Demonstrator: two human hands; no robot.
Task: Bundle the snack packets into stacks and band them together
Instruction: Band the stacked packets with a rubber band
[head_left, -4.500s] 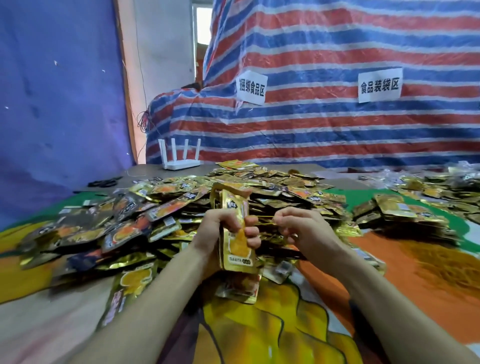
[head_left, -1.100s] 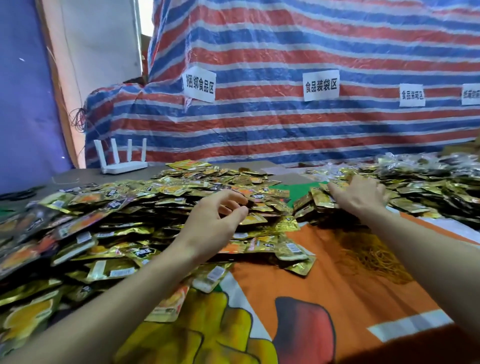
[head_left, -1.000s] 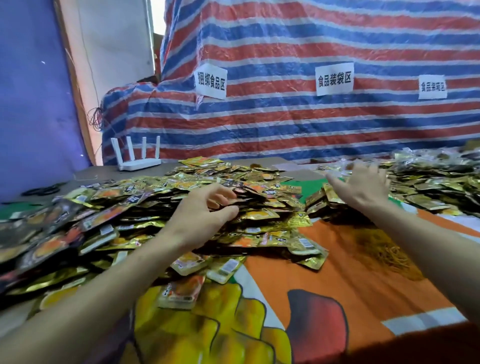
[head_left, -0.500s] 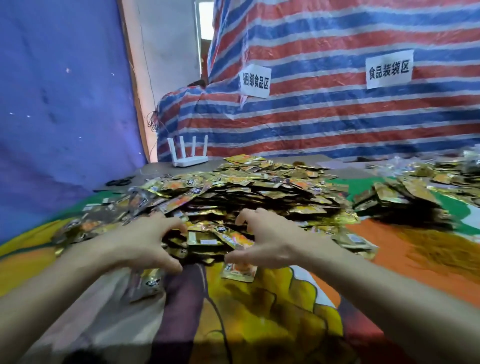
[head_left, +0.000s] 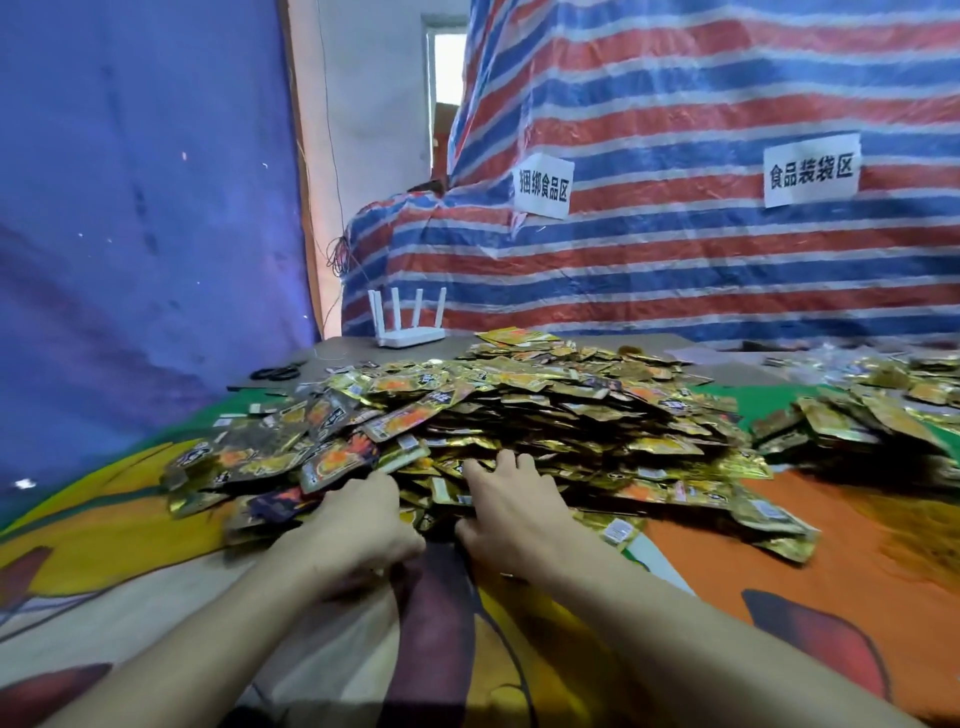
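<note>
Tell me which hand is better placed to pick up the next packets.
Probably right: the right hand lies open with fingers on the packet pile; the left hand hides its fingers at the edge.

On the striped tarp (head_left: 675, 270), one white sign (head_left: 543, 185) reads 捆绑食品区, the other sign (head_left: 810, 170) reads 食品装袋区.

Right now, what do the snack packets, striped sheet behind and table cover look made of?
Snack packets: likely metallised plastic film, glossy gold, sharp glints and creases. Striped sheet: looks like woven plastic tarp, slight sheen, crinkled folds. Table cover: seems printed fabric, matte, no glare; weave too fine to tell.
</note>
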